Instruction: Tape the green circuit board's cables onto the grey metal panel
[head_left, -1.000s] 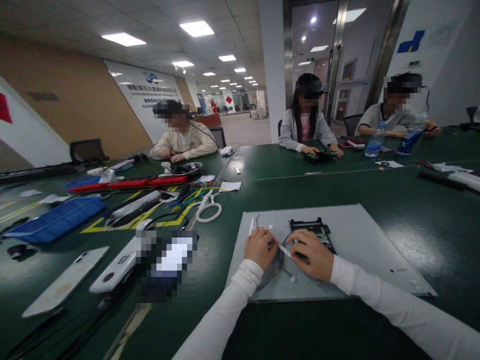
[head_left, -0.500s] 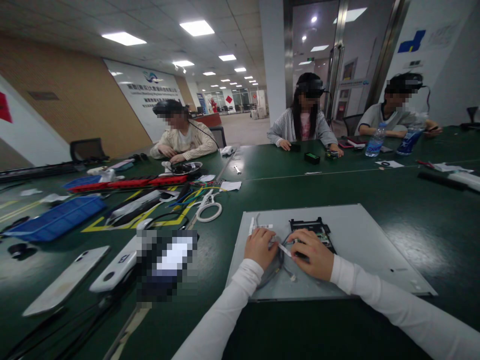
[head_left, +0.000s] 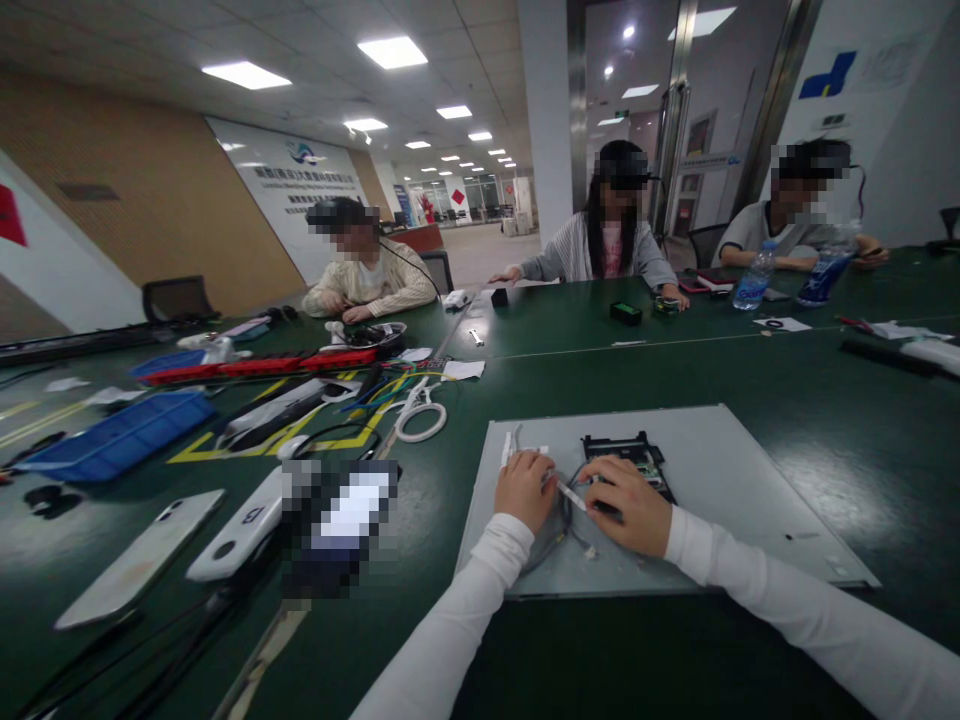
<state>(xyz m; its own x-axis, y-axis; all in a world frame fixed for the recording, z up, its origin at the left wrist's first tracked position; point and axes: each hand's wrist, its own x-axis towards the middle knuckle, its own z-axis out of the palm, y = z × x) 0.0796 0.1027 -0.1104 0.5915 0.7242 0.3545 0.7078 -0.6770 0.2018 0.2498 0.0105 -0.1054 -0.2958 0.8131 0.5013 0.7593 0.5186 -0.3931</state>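
Head view: both hands are working low over a grey panel (head_left: 742, 490), which is lying flat on the green worktop (head_left: 720, 370).
Left hand (head_left: 525, 490): fingers are curling in, tips pinching the left end of a thin white strip (head_left: 572, 495).
Right hand (head_left: 628, 505): fingers are bending and gripping the right end of the same strip; something dark is showing under them, can't tell what.
White strip: is spanning the gap between the hands, above the left half of the panel, sloping down toward the right hand.
Cables: grey cables (head_left: 555, 553) are looping across the panel below the strip; a small white connector (head_left: 590, 552) is lying just beside them.
Black module (head_left: 628, 450): is sitting on the panel just beyond the right hand, circuit board partly showing, the rest being covered by the hand.
Left side of worktop: a white phone-shaped item (head_left: 142, 560), a white device (head_left: 240, 530) and a pixelated lit screen (head_left: 349, 510) are lying near the left sleeve; a blue tray (head_left: 124, 435) and a white cable ring (head_left: 443, 422) are resting farther back.
Far side: three people are sitting across the worktop; two bottles (head_left: 754, 280) are standing near the rightmost person (head_left: 780, 235).
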